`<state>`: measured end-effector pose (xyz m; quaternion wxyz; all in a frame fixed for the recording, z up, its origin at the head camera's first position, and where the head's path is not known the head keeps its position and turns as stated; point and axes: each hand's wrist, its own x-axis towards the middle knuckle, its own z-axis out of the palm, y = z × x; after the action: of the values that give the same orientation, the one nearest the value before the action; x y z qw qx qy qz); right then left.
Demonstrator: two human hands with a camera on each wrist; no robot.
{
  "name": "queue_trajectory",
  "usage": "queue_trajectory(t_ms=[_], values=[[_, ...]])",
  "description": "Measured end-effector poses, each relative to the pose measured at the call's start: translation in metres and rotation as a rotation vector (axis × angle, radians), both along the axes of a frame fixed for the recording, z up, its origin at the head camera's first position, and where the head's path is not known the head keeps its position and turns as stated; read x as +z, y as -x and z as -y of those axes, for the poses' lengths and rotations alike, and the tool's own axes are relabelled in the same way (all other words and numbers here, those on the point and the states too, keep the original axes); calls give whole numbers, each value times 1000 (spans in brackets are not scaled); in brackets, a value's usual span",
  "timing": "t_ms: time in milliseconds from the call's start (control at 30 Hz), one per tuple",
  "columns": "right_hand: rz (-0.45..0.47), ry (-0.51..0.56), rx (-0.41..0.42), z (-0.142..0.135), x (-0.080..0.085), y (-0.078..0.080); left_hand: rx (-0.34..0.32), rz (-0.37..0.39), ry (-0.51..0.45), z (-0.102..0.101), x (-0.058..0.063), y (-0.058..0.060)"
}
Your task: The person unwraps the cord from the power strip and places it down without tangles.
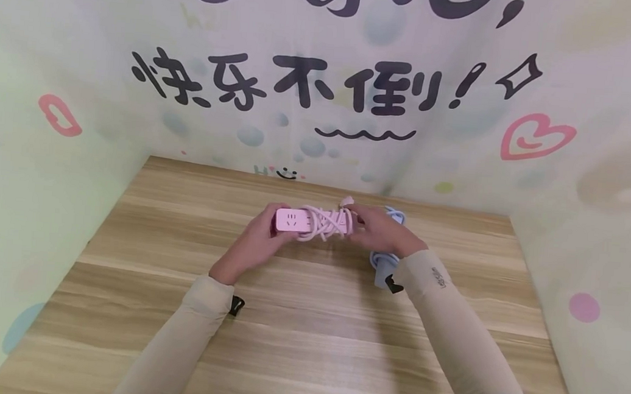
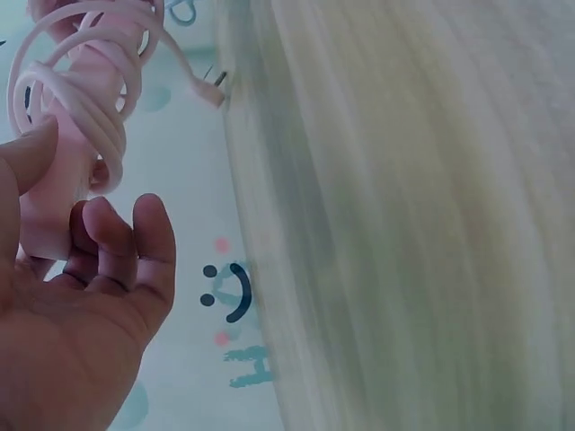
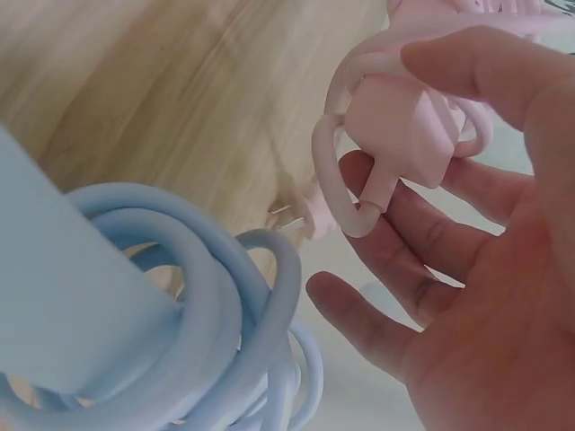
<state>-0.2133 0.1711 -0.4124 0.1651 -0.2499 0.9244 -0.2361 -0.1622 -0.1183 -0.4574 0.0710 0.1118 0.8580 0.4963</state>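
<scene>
A pink power strip [image 1: 290, 220] is held lengthwise above the far part of the table, its sockets upward. Its pale pink cord [image 3: 334, 171] is wound several times around the body, and the plug [image 2: 209, 92] hangs loose on the far side. My left hand [image 1: 257, 242] grips the left end, thumb on the near side and fingers beyond. At the other end, where the cord comes out, my right hand [image 1: 381, 229] holds the strip between thumb and fingers. Beside that hand lies a blue power strip [image 1: 384, 270] with a wound blue cord [image 3: 207, 296], partly hidden by my right arm.
The wood-grain table [image 1: 295, 336] spreads out under both arms. A printed wall cloth [image 1: 292, 140] with large black characters rises along its back edge, and similar panels stand at the left and right sides.
</scene>
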Motion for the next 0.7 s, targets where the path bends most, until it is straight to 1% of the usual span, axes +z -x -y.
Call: queue_trajectory(t_ms=[200,333,433,500,700], values=[[6,41,-29,-3,2,-2,23,-77,8,-1,4,4],[44,67,-68,-2,2,-3,65,-90,-12,0,6,3],[53,88,-95,-3,2,-3,101,-106,-36,1,8,2],[52,112,-105,-3,1,-3,122,-138,-55,2,10,1],[48,222,-125,-4,4,-4,173,-270,-86,5,14,1]])
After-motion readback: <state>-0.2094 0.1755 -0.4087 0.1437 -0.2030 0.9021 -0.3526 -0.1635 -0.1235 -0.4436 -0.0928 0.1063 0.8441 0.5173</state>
